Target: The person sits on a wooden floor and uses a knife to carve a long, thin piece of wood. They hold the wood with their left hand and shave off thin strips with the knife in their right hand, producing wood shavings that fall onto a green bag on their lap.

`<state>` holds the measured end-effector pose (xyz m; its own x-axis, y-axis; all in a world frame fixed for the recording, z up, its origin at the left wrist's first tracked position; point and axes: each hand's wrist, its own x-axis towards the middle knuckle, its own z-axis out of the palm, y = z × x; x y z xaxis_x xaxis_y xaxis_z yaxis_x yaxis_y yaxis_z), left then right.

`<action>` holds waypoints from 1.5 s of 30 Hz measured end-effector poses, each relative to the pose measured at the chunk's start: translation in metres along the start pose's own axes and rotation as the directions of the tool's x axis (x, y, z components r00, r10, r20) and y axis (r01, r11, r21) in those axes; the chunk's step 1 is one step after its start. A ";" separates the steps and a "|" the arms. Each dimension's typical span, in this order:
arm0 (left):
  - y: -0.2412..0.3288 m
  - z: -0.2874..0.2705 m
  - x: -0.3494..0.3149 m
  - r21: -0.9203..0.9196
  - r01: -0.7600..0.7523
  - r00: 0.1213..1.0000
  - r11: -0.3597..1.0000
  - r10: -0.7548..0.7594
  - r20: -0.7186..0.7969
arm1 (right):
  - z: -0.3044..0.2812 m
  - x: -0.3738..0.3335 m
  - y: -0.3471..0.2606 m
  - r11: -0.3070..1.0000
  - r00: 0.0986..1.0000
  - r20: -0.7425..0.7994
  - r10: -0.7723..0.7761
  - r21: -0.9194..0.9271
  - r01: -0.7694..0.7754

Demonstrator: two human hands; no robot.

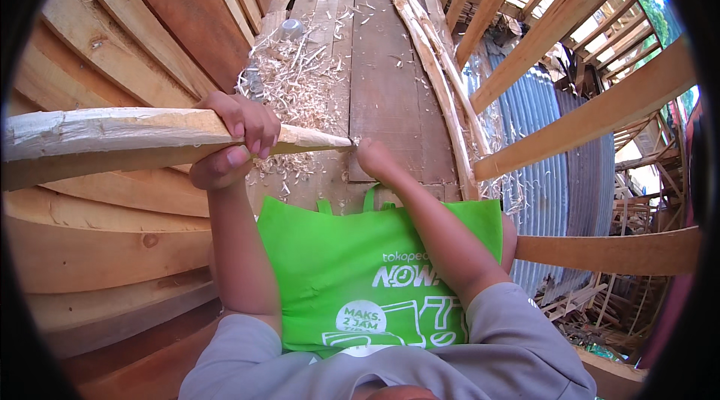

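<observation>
Head shows held timber (120,130), shavings (311,96) on plank floor (384,92), wooden wall (112,239).

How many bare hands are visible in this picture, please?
2: the left hand grips the pale tapered timber, left of centre; the right hand is at the timber's narrow tip, near the middle.

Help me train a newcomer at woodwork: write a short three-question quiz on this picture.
1. Which hand has its fingers over the timber and its thumb below it?
2. True or false: the bag beneath the forearms is green with white print.
3. Where is the big heap of shavings?
a) On the metal sheets
b) On the plank floor
c) On the bag

Key:
1. The left hand.
2. True.
3. b
</observation>
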<state>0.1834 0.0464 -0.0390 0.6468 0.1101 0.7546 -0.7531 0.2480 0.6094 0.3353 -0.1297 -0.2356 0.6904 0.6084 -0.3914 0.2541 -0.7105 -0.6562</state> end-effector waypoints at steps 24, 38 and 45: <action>-0.002 -0.001 -0.002 -0.001 -0.006 1.000 1.000 0.006 -0.009 | -0.011 -0.008 -0.014 1.000 0.998 0.061 0.009 -0.001 -0.009; 0.000 -0.001 0.000 0.014 0.011 1.000 1.000 -0.011 0.009 | -0.026 -0.028 -0.034 0.995 0.995 0.028 -0.098 -0.002 0.098; -0.001 -0.002 0.003 -0.027 0.005 0.999 1.000 -0.004 0.054 | -0.037 -0.017 -0.023 0.986 0.968 0.208 0.139 0.059 -0.154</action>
<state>0.1868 0.0485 -0.0380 0.6423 0.0574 0.7643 -0.7462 0.2745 0.6065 0.3425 -0.1365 -0.1898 0.5631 0.5640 -0.6040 0.1042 -0.7735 -0.6251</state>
